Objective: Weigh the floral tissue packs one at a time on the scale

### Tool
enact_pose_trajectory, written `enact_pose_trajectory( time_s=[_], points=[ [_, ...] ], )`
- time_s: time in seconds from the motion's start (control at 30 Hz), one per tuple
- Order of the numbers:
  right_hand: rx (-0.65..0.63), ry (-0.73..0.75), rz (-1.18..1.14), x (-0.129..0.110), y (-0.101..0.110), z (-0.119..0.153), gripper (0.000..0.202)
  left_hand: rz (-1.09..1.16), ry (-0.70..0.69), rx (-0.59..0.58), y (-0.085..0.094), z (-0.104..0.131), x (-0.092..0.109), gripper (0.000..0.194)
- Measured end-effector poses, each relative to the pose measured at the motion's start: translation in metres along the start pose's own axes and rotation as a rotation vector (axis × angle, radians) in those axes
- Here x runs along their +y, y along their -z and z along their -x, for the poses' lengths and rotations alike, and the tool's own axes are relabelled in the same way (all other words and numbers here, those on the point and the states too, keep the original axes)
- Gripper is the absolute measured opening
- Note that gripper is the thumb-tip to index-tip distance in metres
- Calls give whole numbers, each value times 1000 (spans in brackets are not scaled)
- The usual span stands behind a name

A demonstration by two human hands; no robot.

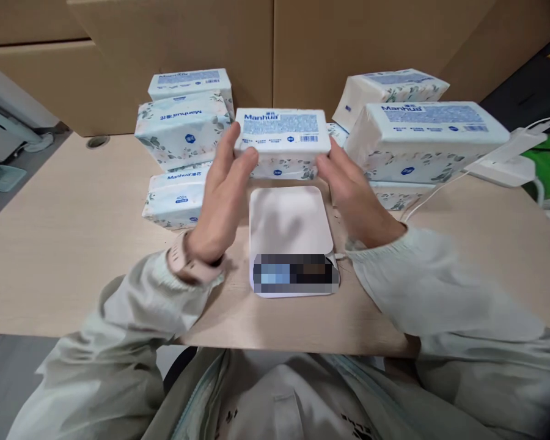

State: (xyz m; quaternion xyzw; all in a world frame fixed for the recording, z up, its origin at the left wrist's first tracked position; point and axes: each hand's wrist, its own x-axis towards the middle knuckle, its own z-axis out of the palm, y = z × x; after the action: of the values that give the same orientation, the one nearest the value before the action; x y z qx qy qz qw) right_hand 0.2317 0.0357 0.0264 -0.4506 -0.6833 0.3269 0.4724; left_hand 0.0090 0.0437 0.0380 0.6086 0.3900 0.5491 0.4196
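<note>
Tissue pack (282,142): clamped endwise between left hand (222,192) and right hand (352,195), seemingly raised above scale (288,223) for clearance.

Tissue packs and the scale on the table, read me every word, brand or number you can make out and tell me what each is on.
"Manhua": held pack, between left hand and right hand.
"Manhua": big right pack.
"Manhua", upside down: left middle pack.
"Manhua", "400": left bottom pack.
Fine print, barcodes on all packs: too small.
Scale display: blurred.
</note>
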Motion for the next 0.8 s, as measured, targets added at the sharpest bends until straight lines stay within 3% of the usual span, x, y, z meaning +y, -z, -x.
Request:
enact_pose_trajectory(
  time_s=[0.1, 0.2, 0.3, 0.4, 0.5, 0.63, 0.8],
  points=[
    [-44, -39, -78, -51, 13, 38, 53, -21, -97, -51, 6, 45, 40, 46],
    [-66, -33, -50, -59, 22, 76, 58, -26, -50, -45, 10, 85, 53, 49],
    [-53, -81, -5, -41, 22, 103, 65, -30, -21, -66, 12, 111, 39, 57],
    [-68, -139, -20, -22, 19, 116, 66, -69, -54, -111, 14, 122, 17, 63],
    [-6, -98, -26, -7, 13, 121, 62, -87, -115, -101, 15, 121, -1, 65],
    [221, 51, -39, 11, 7, 125, 54, -23, -111, -13, 14, 116, -15, 58],
    [298, 17, -88, 20, 7, 125, 50, 51, -47, 13, 16, 115, -22, 53]
  ],
)
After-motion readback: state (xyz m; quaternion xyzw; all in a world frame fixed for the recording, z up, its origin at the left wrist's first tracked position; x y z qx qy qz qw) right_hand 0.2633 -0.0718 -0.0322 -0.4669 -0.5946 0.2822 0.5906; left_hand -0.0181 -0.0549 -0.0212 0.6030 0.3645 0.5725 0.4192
